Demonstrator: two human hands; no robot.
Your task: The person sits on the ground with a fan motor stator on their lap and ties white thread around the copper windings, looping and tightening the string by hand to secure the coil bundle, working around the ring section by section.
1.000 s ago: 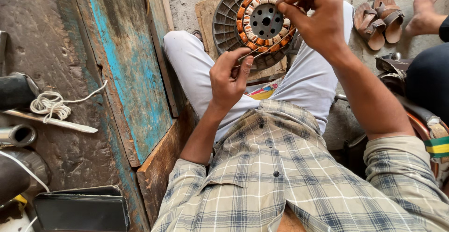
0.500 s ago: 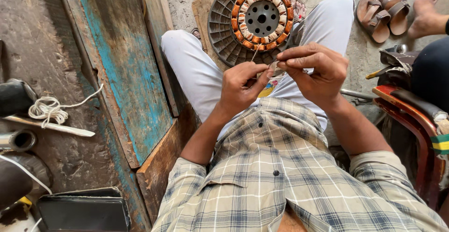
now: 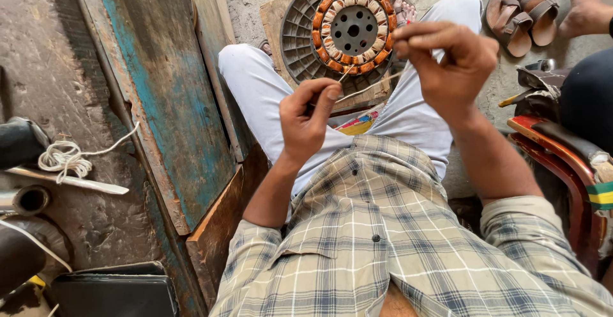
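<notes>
Both hands apart now: left hand (image 3: 310, 122), right hand (image 3: 447, 65) pinching wire (image 3: 370, 87) taut.

Soft even daylight, faint shadows, sharp focus, wide-angle edge distortion

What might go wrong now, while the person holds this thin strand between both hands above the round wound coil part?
The thin strand is stretched between the left hand and the right hand; a hard pull might snap it. It seems to lead down to the wound stator, so tugging might disturb the copper windings. The stator rests on a small board by the knees and might slide.
</notes>
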